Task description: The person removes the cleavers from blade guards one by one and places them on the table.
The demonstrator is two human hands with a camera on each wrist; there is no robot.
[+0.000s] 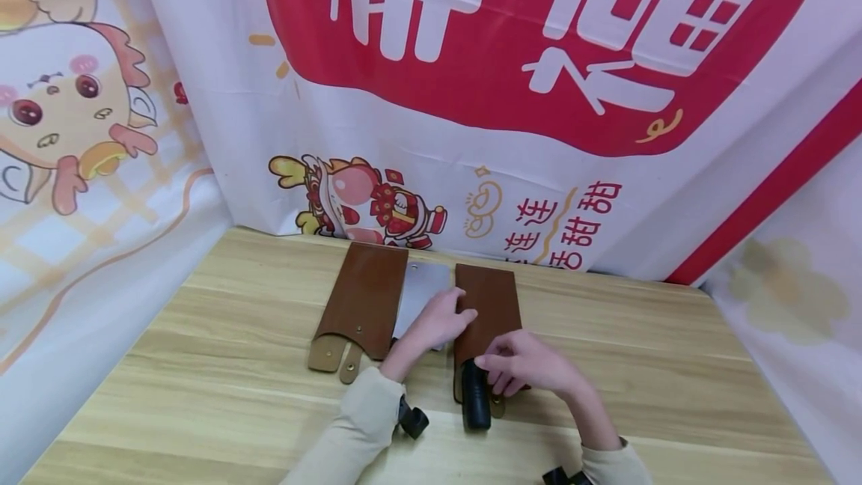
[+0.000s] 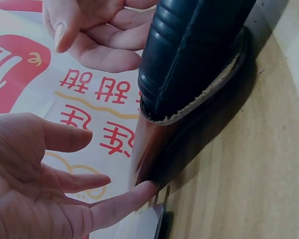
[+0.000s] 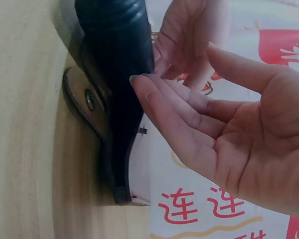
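In the head view a brown leather sheath [image 1: 490,302] lies flat, and a black handle [image 1: 477,404] sticks out of its near end; whatever sits inside is hidden. My left hand [image 1: 441,318] is at the sheath's left edge, and in the left wrist view a fingertip touches its side, fingers loosely extended. Beside the handle, my right hand [image 1: 528,361] has its fingers slightly bent; the right wrist view shows the fingertips by the handle [image 3: 117,45], without a grip. A wide metal blade [image 1: 420,287] lies left of this sheath, partly covered by my left forearm.
Farther left lies a second brown sheath [image 1: 367,283], its lighter flap [image 1: 326,352] and snap strap [image 1: 350,365] toward me. The wooden table [image 1: 640,365] meets a printed cloth backdrop [image 1: 417,114] behind the sheaths. Black wrist-worn devices [image 1: 412,419] sit at both cuffs.
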